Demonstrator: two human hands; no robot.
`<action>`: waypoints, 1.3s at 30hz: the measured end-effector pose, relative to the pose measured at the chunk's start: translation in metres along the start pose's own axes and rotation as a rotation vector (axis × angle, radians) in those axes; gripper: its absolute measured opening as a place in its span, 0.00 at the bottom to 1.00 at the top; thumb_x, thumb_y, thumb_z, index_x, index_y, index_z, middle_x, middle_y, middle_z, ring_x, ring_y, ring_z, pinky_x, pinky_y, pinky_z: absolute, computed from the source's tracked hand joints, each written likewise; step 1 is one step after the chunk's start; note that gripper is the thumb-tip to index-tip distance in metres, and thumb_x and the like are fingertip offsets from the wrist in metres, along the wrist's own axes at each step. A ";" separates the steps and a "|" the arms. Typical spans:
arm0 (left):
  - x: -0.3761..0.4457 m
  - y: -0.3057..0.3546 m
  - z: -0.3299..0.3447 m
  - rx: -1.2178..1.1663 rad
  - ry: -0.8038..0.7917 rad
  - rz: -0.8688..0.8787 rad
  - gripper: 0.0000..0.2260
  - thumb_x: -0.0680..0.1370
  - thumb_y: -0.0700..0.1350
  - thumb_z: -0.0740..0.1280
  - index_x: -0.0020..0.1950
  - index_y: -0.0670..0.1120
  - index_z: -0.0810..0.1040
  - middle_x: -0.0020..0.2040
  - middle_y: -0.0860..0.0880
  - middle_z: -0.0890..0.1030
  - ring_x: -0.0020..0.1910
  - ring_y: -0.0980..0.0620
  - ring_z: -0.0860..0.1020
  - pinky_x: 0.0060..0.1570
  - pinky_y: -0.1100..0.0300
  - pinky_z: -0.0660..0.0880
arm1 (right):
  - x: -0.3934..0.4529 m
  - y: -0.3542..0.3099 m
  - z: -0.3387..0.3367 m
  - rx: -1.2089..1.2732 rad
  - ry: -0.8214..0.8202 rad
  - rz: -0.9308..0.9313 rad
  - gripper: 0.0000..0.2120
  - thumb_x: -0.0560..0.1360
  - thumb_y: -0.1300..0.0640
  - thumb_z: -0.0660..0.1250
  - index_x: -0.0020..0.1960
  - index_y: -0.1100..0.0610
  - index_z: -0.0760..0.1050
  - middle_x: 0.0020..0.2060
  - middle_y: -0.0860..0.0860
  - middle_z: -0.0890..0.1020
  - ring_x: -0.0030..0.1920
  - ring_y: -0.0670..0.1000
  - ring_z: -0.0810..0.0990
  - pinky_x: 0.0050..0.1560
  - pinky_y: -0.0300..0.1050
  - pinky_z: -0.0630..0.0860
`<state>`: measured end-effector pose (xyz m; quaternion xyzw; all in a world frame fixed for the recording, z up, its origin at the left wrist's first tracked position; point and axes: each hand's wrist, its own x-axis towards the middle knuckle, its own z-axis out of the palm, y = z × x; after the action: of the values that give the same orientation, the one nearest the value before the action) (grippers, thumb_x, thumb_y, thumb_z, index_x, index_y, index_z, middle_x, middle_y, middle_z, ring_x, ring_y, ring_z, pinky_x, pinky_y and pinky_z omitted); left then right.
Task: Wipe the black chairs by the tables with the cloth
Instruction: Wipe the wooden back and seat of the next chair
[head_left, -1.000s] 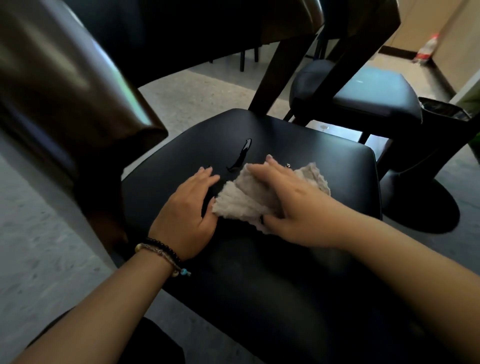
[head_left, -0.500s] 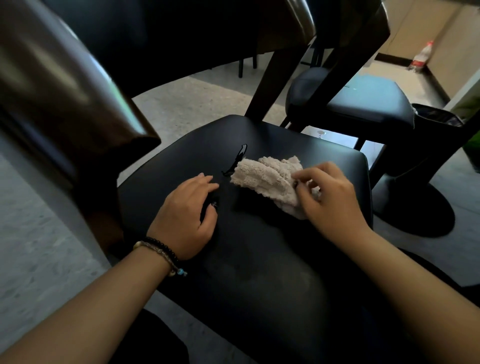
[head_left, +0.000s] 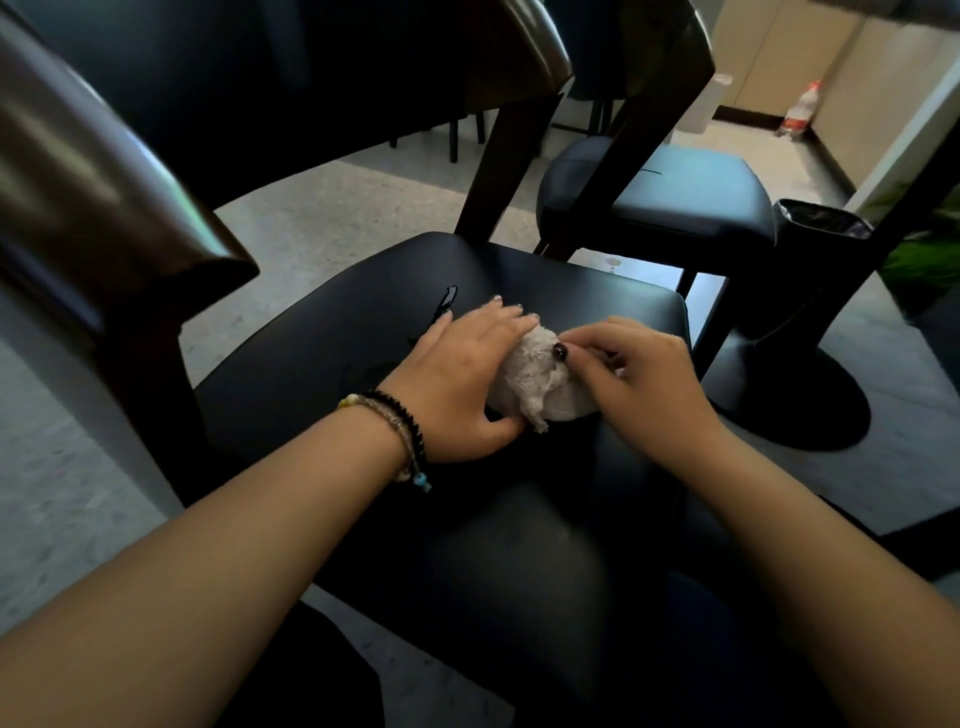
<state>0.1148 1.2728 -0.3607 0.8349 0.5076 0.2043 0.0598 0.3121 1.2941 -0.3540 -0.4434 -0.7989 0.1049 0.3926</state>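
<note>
A bunched pale grey cloth (head_left: 540, 384) lies on the black padded seat (head_left: 311, 374) of the nearest chair, whose dark backrest (head_left: 104, 208) curves up at the left. My left hand (head_left: 457, 374) rests with straight fingers over the cloth's left side, its thumb against the near corner. My right hand (head_left: 649, 374) pinches the cloth's right side with curled fingers. A small tear (head_left: 445, 306) marks the seat just beyond my left hand.
A second black chair (head_left: 691, 192) stands beyond the seat, at the right. A black bin (head_left: 815, 244) and a round black table base (head_left: 810, 405) are close on the right. A plastic bottle (head_left: 800, 109) lies by the far wall. Speckled floor shows at the left.
My left hand has moved right from the bare seat onto the cloth. The cloth, spread out before, is now bunched between both hands, and my right hand pinches it.
</note>
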 end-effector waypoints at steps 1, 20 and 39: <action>0.002 0.001 0.000 -0.029 -0.018 -0.007 0.35 0.72 0.55 0.71 0.76 0.51 0.61 0.74 0.53 0.65 0.76 0.54 0.58 0.75 0.44 0.52 | -0.002 0.001 -0.004 0.050 -0.002 -0.002 0.04 0.76 0.60 0.70 0.48 0.56 0.84 0.40 0.47 0.83 0.42 0.43 0.79 0.45 0.28 0.70; 0.020 0.024 0.000 -0.648 0.088 -0.545 0.27 0.68 0.65 0.70 0.59 0.49 0.73 0.46 0.53 0.79 0.44 0.58 0.78 0.44 0.62 0.76 | -0.019 0.026 -0.052 -0.192 -0.010 0.382 0.13 0.69 0.56 0.75 0.53 0.54 0.82 0.44 0.49 0.82 0.47 0.51 0.80 0.51 0.46 0.76; 0.010 0.040 -0.007 -0.234 -0.200 -0.111 0.20 0.68 0.57 0.75 0.59 0.57 0.79 0.73 0.55 0.66 0.74 0.57 0.61 0.74 0.47 0.56 | -0.040 0.010 -0.046 0.059 -0.064 0.131 0.18 0.66 0.71 0.65 0.51 0.56 0.83 0.45 0.46 0.83 0.47 0.39 0.79 0.50 0.36 0.75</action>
<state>0.1489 1.2623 -0.3396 0.8091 0.5172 0.1741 0.2182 0.3640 1.2599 -0.3500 -0.4796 -0.7769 0.1680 0.3718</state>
